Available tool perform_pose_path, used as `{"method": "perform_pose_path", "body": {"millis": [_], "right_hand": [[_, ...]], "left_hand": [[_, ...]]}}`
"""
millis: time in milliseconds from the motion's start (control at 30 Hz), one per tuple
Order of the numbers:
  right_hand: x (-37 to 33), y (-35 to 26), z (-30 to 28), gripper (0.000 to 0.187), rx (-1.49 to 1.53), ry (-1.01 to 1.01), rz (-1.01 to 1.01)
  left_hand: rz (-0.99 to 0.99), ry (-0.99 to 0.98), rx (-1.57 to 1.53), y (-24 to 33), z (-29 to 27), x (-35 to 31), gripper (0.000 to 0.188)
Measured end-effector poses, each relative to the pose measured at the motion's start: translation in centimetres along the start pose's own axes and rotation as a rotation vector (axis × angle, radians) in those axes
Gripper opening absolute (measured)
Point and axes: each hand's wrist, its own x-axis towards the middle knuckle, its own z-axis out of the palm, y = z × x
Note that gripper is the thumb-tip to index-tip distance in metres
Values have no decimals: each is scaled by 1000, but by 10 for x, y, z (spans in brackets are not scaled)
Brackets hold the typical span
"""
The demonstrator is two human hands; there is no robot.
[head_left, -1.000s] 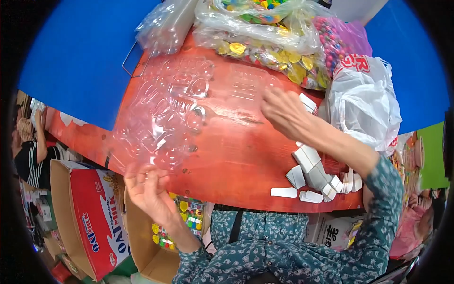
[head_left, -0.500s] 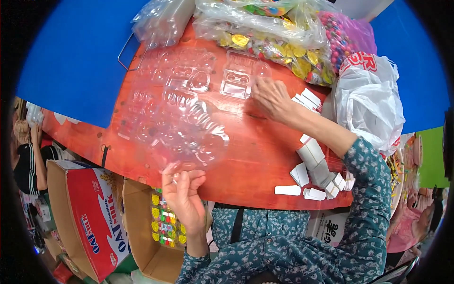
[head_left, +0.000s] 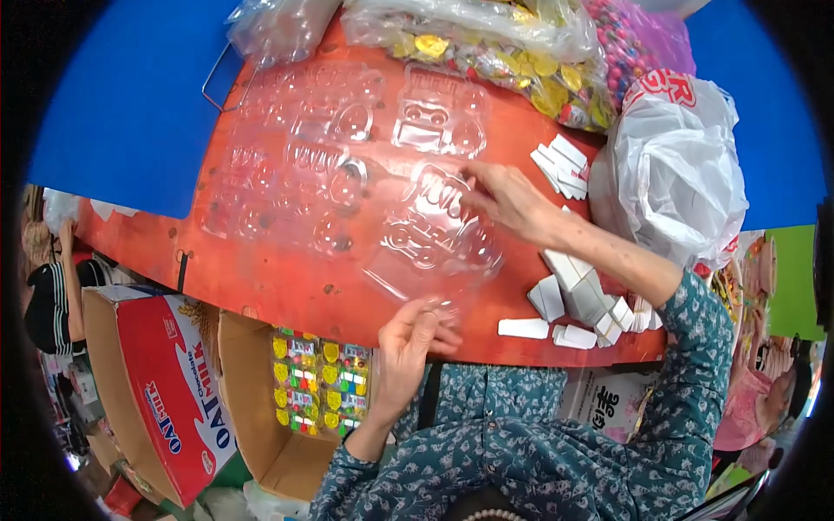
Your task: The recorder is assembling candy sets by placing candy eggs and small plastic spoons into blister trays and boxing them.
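Note:
My left hand, at the table's near edge, pinches the near end of a clear plastic blister tray; whether it is one tray or a few nested is hard to see. My right hand reaches across from the right, its curled thumb and fingers closed at the tray's far right edge. Another single blister tray lies flat just beyond. More clear trays are laid side by side to the left, their moulded hollows with nothing visible in them.
Bags of gold-foil pieces and pink beads line the far side. A white plastic bag stands right, near white card stacks. An open carton holding filled packs sits below the table. Another person's arm shows far left.
My left hand has moved right, bringing the clear plastic along to the middle. My right hand has left the far tray and come nearer, to the edge of the held one.

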Motion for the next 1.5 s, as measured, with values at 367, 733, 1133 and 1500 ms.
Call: {"method": "perform_pose_path", "body": {"millis": [367, 733, 1133, 1500], "right_hand": [[17, -2, 21, 13, -463, 281, -358], [12, 6, 43, 17, -698, 238, -423], [38, -4, 16, 17, -615, 144, -477], [173, 48, -172, 36, -630, 741, -1045]], "left_hand": [[734, 41, 1277, 6, 1, 7, 38], [641, 21, 1479, -20, 4, 48, 44], [668, 10, 1362, 8, 10, 52, 43], [921, 64, 1443, 126, -1, 82, 26]]}}
